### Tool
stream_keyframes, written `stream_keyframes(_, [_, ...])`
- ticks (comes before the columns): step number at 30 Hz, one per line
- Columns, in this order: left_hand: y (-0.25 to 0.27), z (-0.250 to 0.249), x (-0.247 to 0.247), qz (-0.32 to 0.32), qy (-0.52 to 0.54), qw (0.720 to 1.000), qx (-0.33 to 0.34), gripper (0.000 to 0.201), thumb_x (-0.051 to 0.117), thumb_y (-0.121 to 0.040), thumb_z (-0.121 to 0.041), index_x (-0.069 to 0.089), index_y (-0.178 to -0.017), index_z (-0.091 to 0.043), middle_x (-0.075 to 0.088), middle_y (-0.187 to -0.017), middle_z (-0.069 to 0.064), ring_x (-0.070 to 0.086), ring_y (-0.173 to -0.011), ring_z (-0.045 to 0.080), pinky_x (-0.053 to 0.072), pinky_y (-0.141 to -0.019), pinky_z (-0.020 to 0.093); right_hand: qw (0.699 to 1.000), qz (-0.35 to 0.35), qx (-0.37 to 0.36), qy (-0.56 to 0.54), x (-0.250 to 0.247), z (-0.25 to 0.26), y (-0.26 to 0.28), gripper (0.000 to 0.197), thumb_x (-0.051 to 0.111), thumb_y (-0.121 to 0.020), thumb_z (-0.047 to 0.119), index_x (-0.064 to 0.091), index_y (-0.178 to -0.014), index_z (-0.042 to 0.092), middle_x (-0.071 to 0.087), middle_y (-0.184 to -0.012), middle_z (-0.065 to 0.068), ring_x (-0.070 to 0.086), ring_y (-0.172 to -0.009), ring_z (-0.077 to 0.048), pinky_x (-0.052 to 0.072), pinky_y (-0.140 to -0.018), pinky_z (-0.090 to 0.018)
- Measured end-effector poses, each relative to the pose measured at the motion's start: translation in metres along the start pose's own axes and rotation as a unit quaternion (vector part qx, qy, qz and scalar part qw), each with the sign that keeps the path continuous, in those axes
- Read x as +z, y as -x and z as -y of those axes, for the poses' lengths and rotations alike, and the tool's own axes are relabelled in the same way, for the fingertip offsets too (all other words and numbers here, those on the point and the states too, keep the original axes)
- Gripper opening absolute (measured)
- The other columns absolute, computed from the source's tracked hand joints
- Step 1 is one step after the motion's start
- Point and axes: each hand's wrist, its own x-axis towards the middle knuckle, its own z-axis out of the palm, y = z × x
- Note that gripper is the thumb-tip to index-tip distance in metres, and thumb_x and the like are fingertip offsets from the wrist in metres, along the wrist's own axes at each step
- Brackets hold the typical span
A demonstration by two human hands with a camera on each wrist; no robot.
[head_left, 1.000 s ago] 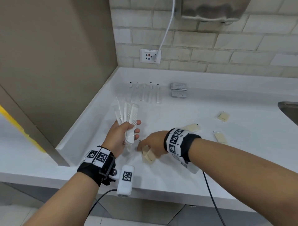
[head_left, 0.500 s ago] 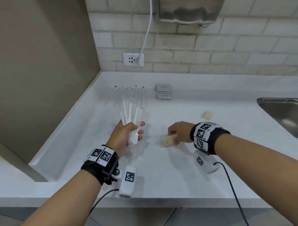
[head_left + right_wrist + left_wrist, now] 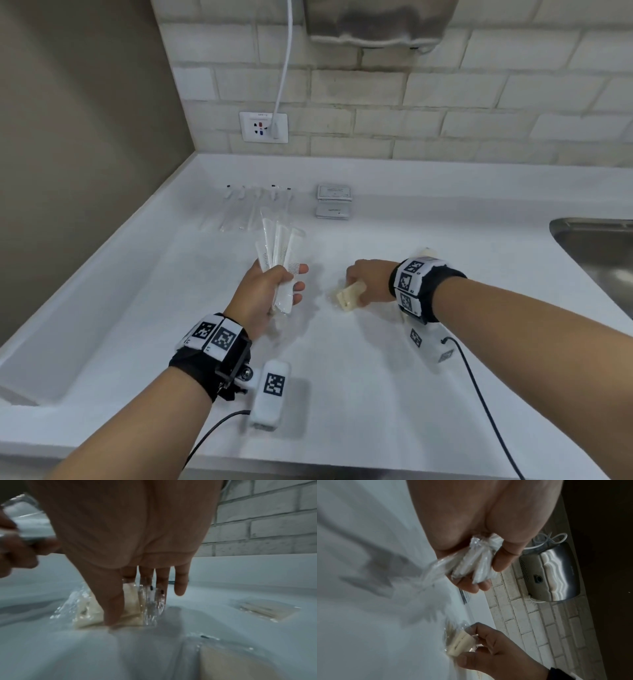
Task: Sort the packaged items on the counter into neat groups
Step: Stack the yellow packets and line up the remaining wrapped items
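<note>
My left hand (image 3: pixel 291 284) grips a fanned bundle of white combs in clear wrappers (image 3: pixel 279 240), held upright above the counter; the left wrist view shows the wrapped comb ends (image 3: pixel 474 563) in my fist. To its right, my right hand (image 3: pixel 356 284) pinches cream packets in clear film (image 3: pixel 349 296) that touch the white counter (image 3: pixel 342 377). The thumb and fingers clamp the cream packets (image 3: pixel 132 601) from above; how many there are I cannot tell. The left wrist view also catches the cream packets (image 3: pixel 460 643) and the right hand (image 3: pixel 496 649).
A row of wrapped toothbrushes (image 3: pixel 250 209) and two grey sachets (image 3: pixel 334 202) lie by the back wall. Loose cream packets lie near my right wrist (image 3: pixel 262 609) (image 3: pixel 231 662). A steel sink (image 3: pixel 599 246) is at the right, and a hand dryer (image 3: pixel 553 572) hangs on the wall.
My right hand has moved right and away from the left hand, bringing the cream packets with it. My left hand still holds the combs in about the same place.
</note>
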Motion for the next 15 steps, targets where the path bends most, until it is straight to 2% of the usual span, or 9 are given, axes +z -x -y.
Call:
stream_keyframes(3, [-0.004,0.002,0.013,-0.008,-0.006,1.0,0.004,0.043,0.04,-0.09,0.007,0.046,-0.132,0.002,0.067,-0.106,0.016,0.056,-0.068,0.022,0.049,-0.062,0.031,0.999,-0.018,-0.018,0.028,0.002,0.0,-0.005,0.063,0.07,-0.082,0.024,0.041,-0.137,0.023,0.051,-0.13,-0.004,0.052,-0.118,-0.026,0.043,-0.094,-0.038])
stream_keyframes(5, [-0.006,0.003,0.022,-0.016,-0.013,1.0,0.006,0.043,0.04,-0.089,0.007,0.046,-0.132,0.005,0.067,-0.105,0.016,0.057,-0.066,0.021,0.05,-0.062,0.031,0.997,-0.007,-0.023,0.07,-0.001,0.001,-0.007,0.068,0.072,-0.08,0.029,0.04,-0.14,0.026,0.048,-0.131,-0.004,0.044,-0.123,-0.026,0.041,-0.095,-0.039])
stream_keyframes(8, [-0.007,0.002,0.036,-0.022,-0.009,1.0,0.013,0.042,0.039,-0.09,0.008,0.045,-0.132,0.005,0.066,-0.105,0.016,0.056,-0.068,0.023,0.048,-0.064,0.033,0.997,0.001,-0.033,0.065,-0.005,-0.001,-0.006,0.06,0.077,-0.075,0.029,0.048,-0.127,0.021,0.05,-0.119,-0.002,0.04,-0.116,-0.023,0.041,-0.08,-0.035])
stream_keyframes(11, [-0.009,0.002,0.05,-0.018,-0.008,1.0,0.023,0.044,0.038,-0.09,0.008,0.045,-0.133,0.002,0.064,-0.105,0.017,0.054,-0.068,0.024,0.047,-0.066,0.034,0.998,-0.016,-0.061,-0.007,-0.008,-0.01,0.005,0.039,0.073,-0.079,0.012,0.05,-0.109,0.015,0.048,-0.104,-0.002,0.045,-0.097,-0.022,0.037,-0.063,-0.026])
stream_keyframes(12, [-0.01,0.003,0.054,-0.018,-0.008,0.999,0.025,0.045,0.037,-0.09,0.008,0.045,-0.133,0.001,0.064,-0.105,0.017,0.054,-0.067,0.023,0.046,-0.066,0.034,0.997,-0.01,-0.069,-0.029,-0.01,-0.015,0.01,0.038,0.073,-0.079,0.009,0.05,-0.11,0.014,0.047,-0.103,-0.001,0.045,-0.093,-0.021,0.036,-0.062,-0.025])
stream_keyframes(15, [-0.012,0.005,0.065,-0.015,-0.005,0.999,0.031,0.045,0.037,-0.09,0.007,0.046,-0.134,-0.001,0.064,-0.105,0.017,0.054,-0.068,0.022,0.047,-0.065,0.033,0.997,0.015,-0.078,-0.013,-0.021,-0.039,0.03,0.046,0.073,-0.079,0.008,0.056,-0.122,0.009,0.053,-0.109,-0.004,0.045,-0.093,-0.017,0.036,-0.077,-0.025])
